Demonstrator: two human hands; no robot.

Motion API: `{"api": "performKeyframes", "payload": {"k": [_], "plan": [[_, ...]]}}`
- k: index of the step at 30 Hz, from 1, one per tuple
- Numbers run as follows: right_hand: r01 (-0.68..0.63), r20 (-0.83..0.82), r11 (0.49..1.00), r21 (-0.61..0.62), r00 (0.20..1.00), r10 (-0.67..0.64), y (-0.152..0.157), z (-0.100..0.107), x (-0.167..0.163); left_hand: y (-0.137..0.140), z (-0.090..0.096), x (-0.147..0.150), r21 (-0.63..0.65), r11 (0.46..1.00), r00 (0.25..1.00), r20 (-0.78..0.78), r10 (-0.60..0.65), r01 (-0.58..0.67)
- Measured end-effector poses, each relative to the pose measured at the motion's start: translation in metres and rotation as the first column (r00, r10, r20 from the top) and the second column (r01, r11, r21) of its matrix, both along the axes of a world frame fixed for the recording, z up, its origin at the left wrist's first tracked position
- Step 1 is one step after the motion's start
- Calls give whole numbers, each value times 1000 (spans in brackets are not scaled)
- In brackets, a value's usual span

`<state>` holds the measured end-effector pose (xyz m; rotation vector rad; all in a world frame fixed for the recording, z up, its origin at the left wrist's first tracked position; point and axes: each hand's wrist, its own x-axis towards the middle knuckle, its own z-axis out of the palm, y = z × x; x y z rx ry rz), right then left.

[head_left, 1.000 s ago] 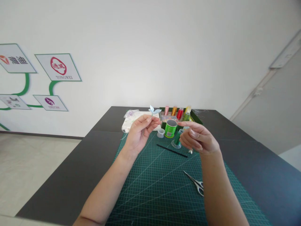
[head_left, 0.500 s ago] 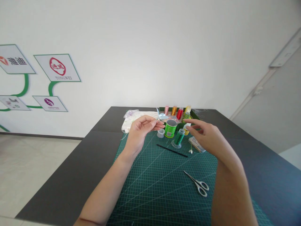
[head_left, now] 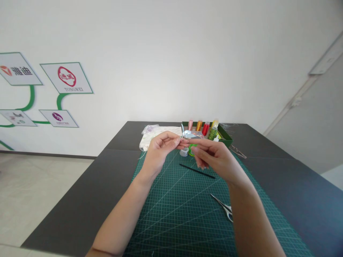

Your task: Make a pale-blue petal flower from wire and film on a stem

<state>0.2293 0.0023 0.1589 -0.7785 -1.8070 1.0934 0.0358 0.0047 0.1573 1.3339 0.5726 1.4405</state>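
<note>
My left hand is closed in a pinch on a small pale blue flower piece with thin, petal-like parts standing up beyond the fingertips. Its stem end is hidden by the fingers. My right hand has come up beside it, the index finger stretched out to the left fingertips. The right thumb stays apart from that finger, and nothing shows between them. Behind the right hand, a green can is mostly covered. A small clear cup stands just below my left fingertips.
A green cutting mat carries a thin black stick and scissors, partly behind my right forearm. At the back are a green tray with several thread spools, and a white sheet. Tweezers lie at right.
My right hand has moved left, from above the spools and case to my left fingertips. It now hides the green thread spool and most of the can. The left hand stays nearly still.
</note>
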Motion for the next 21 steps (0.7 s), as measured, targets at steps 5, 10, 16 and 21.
{"api": "performKeyframes", "payload": {"k": [5,10,16,21], "plan": [[58,98,995,82,993,-66,-9,10,8,1,1,-3,46,996,994,-75,75,-72],[123,234,975,187,958,-166,-18,13,4,0,0,-2,165,968,956,-193,221,-191],[186,305,948,258,915,-262,-24,14,3,-5,4,-3,241,941,918,-261,300,-239],[214,283,954,210,921,-269,-15,11,11,-9,8,-5,170,976,952,-251,176,-135]]}}
